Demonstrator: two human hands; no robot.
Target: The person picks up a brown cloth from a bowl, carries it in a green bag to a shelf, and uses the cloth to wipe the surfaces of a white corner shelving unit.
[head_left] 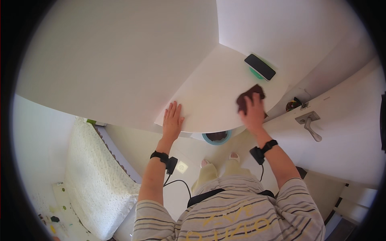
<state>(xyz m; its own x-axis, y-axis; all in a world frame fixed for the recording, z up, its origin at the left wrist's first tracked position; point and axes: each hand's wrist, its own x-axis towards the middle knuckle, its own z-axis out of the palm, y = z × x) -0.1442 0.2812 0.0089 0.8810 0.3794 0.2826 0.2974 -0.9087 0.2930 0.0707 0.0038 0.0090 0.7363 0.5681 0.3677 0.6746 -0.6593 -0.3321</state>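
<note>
A white corner shelf [209, 92] with a curved front edge spans the space before me. My left hand [173, 118] lies flat at its left front corner, fingers stretched out and holding nothing. On the right part of the shelf, my right hand [253, 113] presses on a dark brown cloth [251, 98], its fingers bent over the bunched fabric. Farther back, past the cloth, a black phone [260, 67] leans on a green stand [255, 73].
A blue-rimmed basin [217, 137] shows below the shelf's front edge. To the right is a white door with a metal handle [309, 122]; a dark, colourful object [293, 105] hangs near its edge. A bed with a pale patterned cover [94, 180] stands at the left.
</note>
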